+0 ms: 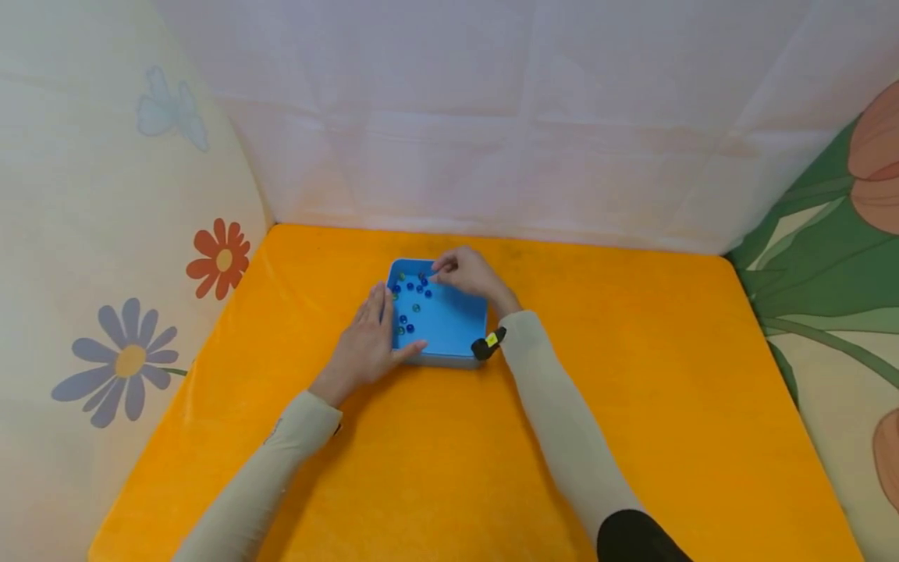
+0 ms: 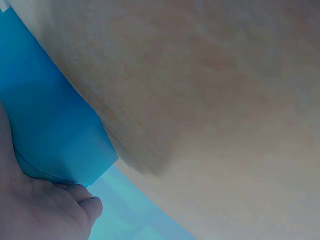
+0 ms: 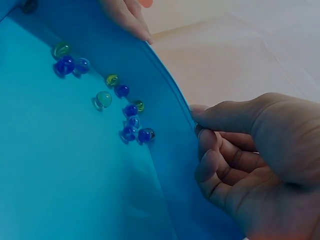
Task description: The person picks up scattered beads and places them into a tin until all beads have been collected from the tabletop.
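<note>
A shallow blue tray (image 1: 449,316) holds several glass marbles (image 1: 410,286), dark blue and greenish, gathered along its left side and back left corner. My left hand (image 1: 368,336) lies against the tray's left wall with its fingers extended, and its thumb reaches over the front edge. At the back rim my right hand (image 1: 472,275) has its fingers bent. In the right wrist view, the thumb and curled fingers of the right hand (image 3: 245,145) pinch the tray's rim (image 3: 172,82) close to a row of marbles (image 3: 132,120). Skin fills most of the left wrist view, beside the blue wall (image 2: 50,100).
The tray stands on an orange cloth-covered table (image 1: 667,406), toward its back edge. A pale curtain (image 1: 492,125) hangs behind, and flower-printed cloth (image 1: 126,234) flanks the table. A small black wrist camera (image 1: 485,346) overlaps the tray's front right corner.
</note>
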The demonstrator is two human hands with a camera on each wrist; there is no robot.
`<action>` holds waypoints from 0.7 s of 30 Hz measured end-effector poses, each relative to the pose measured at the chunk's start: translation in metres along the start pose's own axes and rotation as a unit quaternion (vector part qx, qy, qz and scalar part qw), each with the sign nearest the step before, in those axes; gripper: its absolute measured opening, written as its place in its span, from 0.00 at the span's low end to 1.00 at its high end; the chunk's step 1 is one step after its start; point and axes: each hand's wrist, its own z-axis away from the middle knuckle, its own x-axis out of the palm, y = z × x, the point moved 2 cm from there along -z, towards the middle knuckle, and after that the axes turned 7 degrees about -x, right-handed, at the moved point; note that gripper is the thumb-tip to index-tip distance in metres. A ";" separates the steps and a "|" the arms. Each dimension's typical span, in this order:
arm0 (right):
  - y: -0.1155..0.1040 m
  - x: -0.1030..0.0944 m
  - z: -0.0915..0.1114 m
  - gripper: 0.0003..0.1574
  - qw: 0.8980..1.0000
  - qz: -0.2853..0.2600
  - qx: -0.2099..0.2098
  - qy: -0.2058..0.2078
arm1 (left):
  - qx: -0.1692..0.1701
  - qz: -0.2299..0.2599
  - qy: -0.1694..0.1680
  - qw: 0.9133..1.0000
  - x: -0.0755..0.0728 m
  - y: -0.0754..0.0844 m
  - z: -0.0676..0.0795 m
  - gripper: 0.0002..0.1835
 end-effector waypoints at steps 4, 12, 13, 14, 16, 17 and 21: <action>0.004 -0.004 0.004 0.14 1.000 -0.008 -0.008 0.004 | -0.002 -0.001 -0.004 1.000 -0.001 0.001 0.000 0.66; 0.003 -0.025 0.020 0.15 1.000 -0.006 -0.012 0.020 | 0.001 0.007 0.004 1.000 0.001 0.000 0.000 0.66; 0.003 -0.028 0.023 0.15 1.000 -0.004 -0.013 0.022 | 0.001 0.008 0.004 1.000 0.001 0.000 0.000 0.66; 0.004 -0.031 0.026 0.16 1.000 -0.002 -0.015 0.024 | 0.002 0.009 0.004 1.000 0.001 0.000 0.000 0.66; 0.004 -0.037 0.033 0.17 0.999 0.003 -0.019 0.026 | 0.006 0.011 0.004 1.000 0.001 0.000 0.000 0.67; 0.006 -0.040 0.036 0.17 0.999 0.004 -0.022 0.026 | 0.006 0.011 0.003 1.000 0.001 0.000 0.001 0.67; 0.013 -0.050 0.050 0.17 0.999 0.004 -0.025 0.025 | 0.011 0.010 0.009 1.000 0.001 0.002 0.001 0.67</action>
